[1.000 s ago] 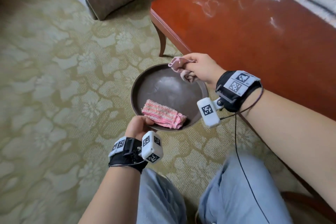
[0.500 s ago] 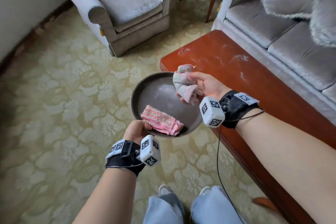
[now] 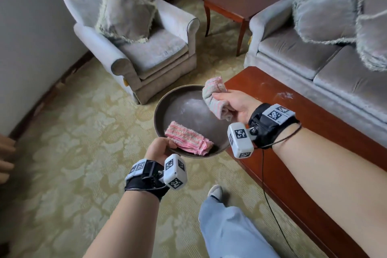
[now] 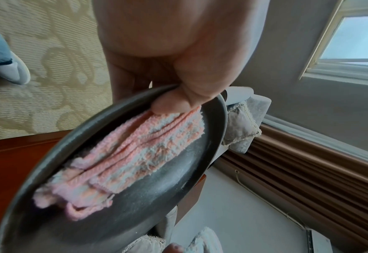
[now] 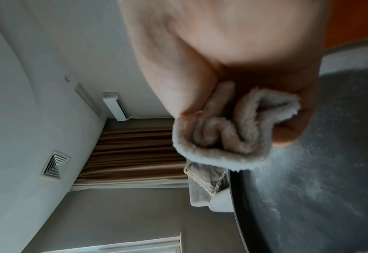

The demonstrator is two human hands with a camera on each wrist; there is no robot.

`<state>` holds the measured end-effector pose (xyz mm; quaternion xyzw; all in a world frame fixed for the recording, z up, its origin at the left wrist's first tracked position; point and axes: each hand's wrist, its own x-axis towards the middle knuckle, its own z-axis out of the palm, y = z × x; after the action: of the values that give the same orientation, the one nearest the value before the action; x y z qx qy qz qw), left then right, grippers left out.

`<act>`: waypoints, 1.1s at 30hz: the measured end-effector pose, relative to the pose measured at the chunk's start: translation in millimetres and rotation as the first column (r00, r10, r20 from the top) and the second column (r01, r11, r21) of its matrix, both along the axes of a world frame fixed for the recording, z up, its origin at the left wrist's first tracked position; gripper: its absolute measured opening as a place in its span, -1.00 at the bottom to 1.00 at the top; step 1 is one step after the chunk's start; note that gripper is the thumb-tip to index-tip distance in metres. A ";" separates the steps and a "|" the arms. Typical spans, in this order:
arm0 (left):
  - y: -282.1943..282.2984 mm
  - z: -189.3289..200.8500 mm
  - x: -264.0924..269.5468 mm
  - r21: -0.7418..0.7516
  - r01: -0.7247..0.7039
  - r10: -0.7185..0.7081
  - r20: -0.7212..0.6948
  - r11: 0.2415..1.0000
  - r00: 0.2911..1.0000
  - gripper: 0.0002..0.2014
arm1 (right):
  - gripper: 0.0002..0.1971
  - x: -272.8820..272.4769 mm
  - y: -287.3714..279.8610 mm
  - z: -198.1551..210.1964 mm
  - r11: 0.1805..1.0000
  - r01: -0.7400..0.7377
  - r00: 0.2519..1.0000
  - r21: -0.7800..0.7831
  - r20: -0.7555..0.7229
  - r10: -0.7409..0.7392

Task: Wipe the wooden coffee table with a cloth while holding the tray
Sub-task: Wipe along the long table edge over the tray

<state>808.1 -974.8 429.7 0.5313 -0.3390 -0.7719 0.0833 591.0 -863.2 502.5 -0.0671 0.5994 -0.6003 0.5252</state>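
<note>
Cloth work next, judged from the white dusty streaks on the coffee table point(image 3: 326, 123): best done with the tray point(image 3: 165, 111) kept level and clear of the edge, the wad brought down flat on the wood, swept in long overlapping strokes toward one side, refolded to a clean face once soiled.

Nearest: left hand point(image 3: 160, 150) clamped on the near rim of the tray, thumb point(image 4: 172, 102) on top pinning a corner of the folded pink cloth point(image 3: 187, 140), other fingers curled underneath. Tray held in the air over the carpet point(image 3: 73, 132), just beside the table's end, powdery film on its dark floor.

Farther out: right hand point(image 3: 236, 104) closed round the bunched cloth point(image 3: 213, 94), a loose wad squeezed between thumb and curled fingers point(image 5: 287, 133), poised above the tray's far rim, not touching the wood yet.

Beyond: coffee table running along the sofa point(image 3: 314, 52), streaks near its far end; armchair point(image 3: 142, 44) and small side table point(image 3: 240, 0) at the back.
</note>
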 end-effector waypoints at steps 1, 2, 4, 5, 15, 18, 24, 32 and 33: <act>-16.6 -3.3 -14.2 -0.004 0.015 -0.015 0.010 1.000 1.000 -0.58 | -0.93 -14.9 -14.8 -2.8 0.999 0.037 0.999 -0.010 -0.015 -0.037; -33.7 -4.7 -29.7 -0.005 0.032 -0.031 0.024 0.999 0.999 -0.53 | -0.92 -30.4 -29.6 -3.3 0.996 0.076 0.997 -0.041 0.012 -0.075; -64.8 -3.9 -60.9 -0.002 0.073 -0.073 0.046 0.997 0.996 -0.62 | -0.89 -61.5 -55.9 0.3 0.988 0.146 0.987 -0.057 0.079 -0.141; -77.7 -0.4 -74.7 -0.003 0.091 -0.091 0.062 0.996 0.994 -0.71 | -0.86 -73.7 -66.6 3.2 0.985 0.163 0.982 -0.053 0.102 -0.157; -216.6 14.5 -204.8 0.042 0.171 -0.172 0.003 0.984 0.985 -0.65 | -0.77 -178.7 -178.1 34.1 0.972 0.233 0.963 -0.021 -0.135 -0.234; -264.7 -0.1 -252.3 0.063 0.205 -0.205 -0.008 0.977 0.979 -0.55 | -0.79 -214.0 -203.5 24.3 0.940 0.340 0.926 -0.010 -0.168 -0.337; -349.3 -16.6 -364.0 0.130 0.396 -0.394 -0.037 0.909 0.918 -0.65 | -0.82 -280.9 -253.0 -10.0 0.804 0.594 0.798 0.004 -0.126 -0.589; -420.9 -24.5 -482.4 0.187 0.656 -0.664 -0.024 0.731 0.747 -0.77 | -0.88 -316.0 -270.7 -32.8 0.457 0.887 0.461 0.070 -0.061 -0.885; -423.5 -30.0 -495.6 0.191 0.679 -0.688 -0.029 0.709 0.725 -0.76 | -0.90 -317.0 -267.3 -36.4 0.449 0.889 0.456 0.090 -0.082 -0.886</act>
<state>312.5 -1398.3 399.7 0.3904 -0.4387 -0.7644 -0.2662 274.0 -1130.4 466.1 0.2799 0.5872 -0.7481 0.1313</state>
